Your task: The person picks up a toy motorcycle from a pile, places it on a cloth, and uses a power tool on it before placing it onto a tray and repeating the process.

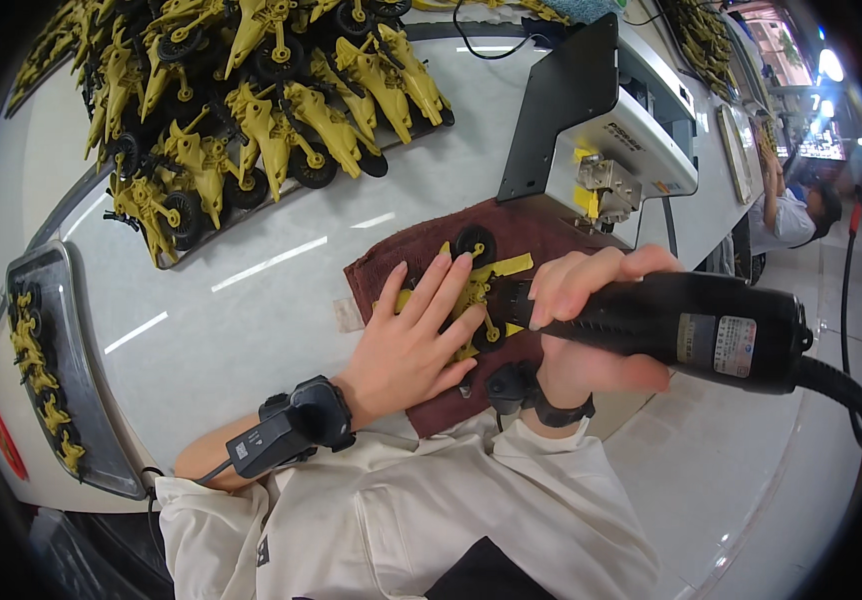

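Observation:
My left hand point(419, 335) lies with its fingers stretched out over a yellow toy motorcycle point(475, 291) and partly hides it. The toy rests on its side on a dark red cloth point(391, 255), with black wheels showing at its top and bottom. Around a black corded electric screwdriver point(691, 325), my right hand point(601, 315) is closed. The tool is held almost level, its tip end against or very near the toy's body; the exact contact point is hidden. A small metal piece point(465, 386) lies on the cloth near my left thumb.
Many more yellow toy motorcycles point(271, 130) are piled at the far left. A metal tray point(101, 400) with yellow-and-black parts stands at the left edge. Beyond the cloth is a screw-feeder-like machine point(601, 150). A person point(791, 215) sits at the far right.

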The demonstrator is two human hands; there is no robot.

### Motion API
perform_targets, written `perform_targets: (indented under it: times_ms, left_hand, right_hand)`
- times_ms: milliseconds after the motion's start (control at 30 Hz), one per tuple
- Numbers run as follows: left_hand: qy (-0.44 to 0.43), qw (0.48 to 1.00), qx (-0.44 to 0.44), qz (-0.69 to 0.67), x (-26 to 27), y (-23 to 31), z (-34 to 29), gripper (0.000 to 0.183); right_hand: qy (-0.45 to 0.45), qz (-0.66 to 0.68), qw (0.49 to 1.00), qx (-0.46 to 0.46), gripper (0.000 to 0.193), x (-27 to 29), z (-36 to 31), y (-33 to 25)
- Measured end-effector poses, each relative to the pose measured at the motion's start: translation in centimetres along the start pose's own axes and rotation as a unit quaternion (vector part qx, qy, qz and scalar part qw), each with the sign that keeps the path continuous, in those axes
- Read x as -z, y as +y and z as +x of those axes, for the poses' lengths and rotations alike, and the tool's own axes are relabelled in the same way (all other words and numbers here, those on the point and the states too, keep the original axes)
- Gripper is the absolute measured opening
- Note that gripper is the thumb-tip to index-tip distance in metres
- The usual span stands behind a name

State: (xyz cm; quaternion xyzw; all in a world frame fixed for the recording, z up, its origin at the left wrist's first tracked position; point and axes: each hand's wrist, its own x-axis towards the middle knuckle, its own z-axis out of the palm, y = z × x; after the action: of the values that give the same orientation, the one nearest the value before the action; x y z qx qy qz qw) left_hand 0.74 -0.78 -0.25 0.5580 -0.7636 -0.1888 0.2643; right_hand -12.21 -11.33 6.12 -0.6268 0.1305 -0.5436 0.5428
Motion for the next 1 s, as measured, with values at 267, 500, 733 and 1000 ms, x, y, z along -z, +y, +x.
perform_targets:
  times_ms: [267, 500, 733, 1000]
  left_hand:
    - [0.005, 1.0, -0.009, -0.001, 0.0, 0.0, 0.3, 0.049]
    - [0.015, 0.996, -0.043, 0.074, -0.3, 0.4, 0.0, 0.048]
    - [0.009, 0.997, -0.026, 0.079, -0.3, 0.2, -0.2, 0.051]
    - [-0.015, 0.998, -0.029, 0.056, -0.2, 0.3, -0.2, 0.056]
  right_hand:
    - [-0.006, -0.044, 0.999, -0.012, 0.083, -0.5, -0.4, 0.1]
    - [0.167, -0.092, 0.971, 0.143, 0.09, 2.2, 1.9, -5.8]
    - [0.24, -0.23, 0.937, 0.108, 0.089, 3.3, 7.2, -2.3]
    - [0.08, -0.042, 0.991, 0.102, 0.095, 0.9, 2.3, -4.2]
